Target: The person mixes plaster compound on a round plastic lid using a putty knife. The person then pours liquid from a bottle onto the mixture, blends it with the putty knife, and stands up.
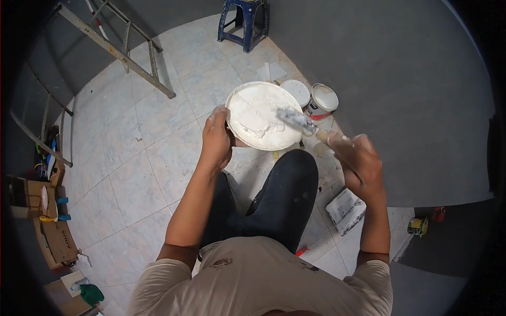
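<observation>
My left hand [217, 134] grips the left edge of a round white bucket lid [230, 100], fingers curled underneath it. Thick white putty [255, 113] is spread over the lid, with a raised ridge near its middle. In my right hand [361, 163] is a putty knife [298, 120] with a pale handle, its blade smeared with white and grey. The blade hangs over the right part of the lid; whether it touches the putty I cannot tell. White residue coats the fingers of my right hand.
Two white tubs [324, 97] stand beyond the lid beside the grey wall [390, 79]. A blue stool [244, 23] is at the back, a ladder [113, 47] at the left. A smeared tray [345, 210] lies right of my knees, and cardboard boxes [55, 237] line the left side.
</observation>
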### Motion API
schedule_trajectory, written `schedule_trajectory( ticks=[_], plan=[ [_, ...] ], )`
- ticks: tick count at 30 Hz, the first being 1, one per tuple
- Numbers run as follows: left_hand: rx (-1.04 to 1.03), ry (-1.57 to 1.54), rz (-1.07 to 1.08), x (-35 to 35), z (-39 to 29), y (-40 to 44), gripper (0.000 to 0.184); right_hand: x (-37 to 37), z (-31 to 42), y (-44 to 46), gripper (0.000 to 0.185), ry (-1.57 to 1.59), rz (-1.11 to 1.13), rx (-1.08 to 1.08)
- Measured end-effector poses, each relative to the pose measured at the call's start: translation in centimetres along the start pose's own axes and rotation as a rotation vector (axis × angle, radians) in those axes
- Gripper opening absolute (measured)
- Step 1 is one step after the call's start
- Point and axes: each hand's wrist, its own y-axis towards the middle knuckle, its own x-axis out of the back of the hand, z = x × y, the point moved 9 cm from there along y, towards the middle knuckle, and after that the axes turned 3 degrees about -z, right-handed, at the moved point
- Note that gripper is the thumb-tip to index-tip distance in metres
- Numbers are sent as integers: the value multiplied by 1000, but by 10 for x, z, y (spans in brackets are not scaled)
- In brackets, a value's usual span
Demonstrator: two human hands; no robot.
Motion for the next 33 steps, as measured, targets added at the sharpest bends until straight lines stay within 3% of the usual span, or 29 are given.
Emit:
schedule_trajectory(
  ticks=[2, 5, 8, 15, 17, 19, 21, 25, 28, 30, 33],
  plan=[
    [-10, -14, -1, -8, -3, -7, 41, 1, -6, 3, 44, 122, -89, -77],
    [36, -108, 29, -19, 6, -17, 43, -22, 14, 4, 58, -55, -147, 58],
    [74, -202, 36, -20, 19, -20, 43, -48, 30, -5, 64, -95, 34, 107],
    [-7, -60, 0, -8, 35, -13, 36, -17, 23, 2, 52, 99, 85, 30],
    [-81, -43, -10, -8, 32, -17, 36, 2, 13, 7, 45, 37, -70, -56],
    [-176, -9, 2, -10, 27, -20, 35, 0, -15, 1, 39, 150, -49, -166],
    [-255, 20, 17, -11, 25, -22, 33, 10, -22, 5, 30, 196, -226, -218],
    [-396, 132, 32, -13, 27, -34, 32, -7, -16, 5, 30, 151, -229, -278],
    [-486, 214, 31, -26, 24, -48, 32, -29, 2, 6, 30, 86, -198, -134],
    [-491, 217, 7, -32, 27, -52, 32, -50, 26, 6, 32, -199, -135, 15],
    [-610, 264, 43, -46, 36, -58, 34, -83, 51, 0, 33, -87, -54, -111]
  ],
)
